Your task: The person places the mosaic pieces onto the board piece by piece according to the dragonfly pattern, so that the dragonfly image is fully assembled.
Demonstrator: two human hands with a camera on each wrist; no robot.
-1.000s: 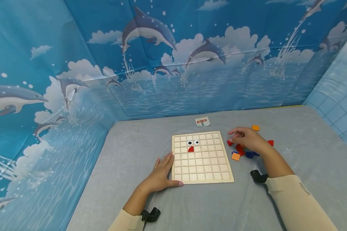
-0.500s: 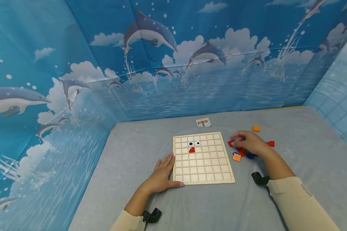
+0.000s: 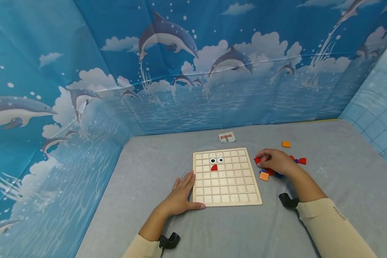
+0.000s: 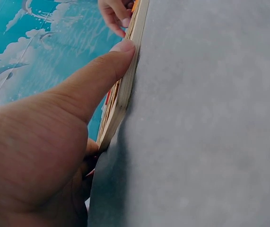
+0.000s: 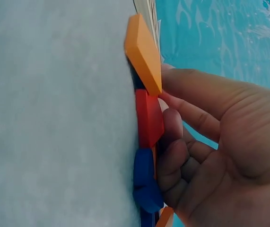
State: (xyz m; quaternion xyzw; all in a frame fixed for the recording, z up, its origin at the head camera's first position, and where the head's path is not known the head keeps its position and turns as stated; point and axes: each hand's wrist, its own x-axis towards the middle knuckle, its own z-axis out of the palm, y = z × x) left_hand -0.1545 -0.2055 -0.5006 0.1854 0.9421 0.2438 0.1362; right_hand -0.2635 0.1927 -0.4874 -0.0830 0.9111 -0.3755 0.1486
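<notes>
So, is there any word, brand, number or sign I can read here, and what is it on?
No text is clearly readable.
Right sleeve: a small dark mark near the cuff, perhaps lettering, too blurred to read.
Small card beyond the wooden board: a printed grid pattern; any lettering would be too small to read.

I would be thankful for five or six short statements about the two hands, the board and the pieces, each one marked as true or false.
1. The left hand touches the board. True.
2. The left hand is at the board's right side. False: it is at the left side.
3. Two eye pieces lie side by side on the board. True.
4. The eye pieces lie in the board's near half. False: in its far half.
5. The right hand is at the loose pieces. True.
6. All the loose pieces are green. False: red, blue and orange ones show.
</notes>
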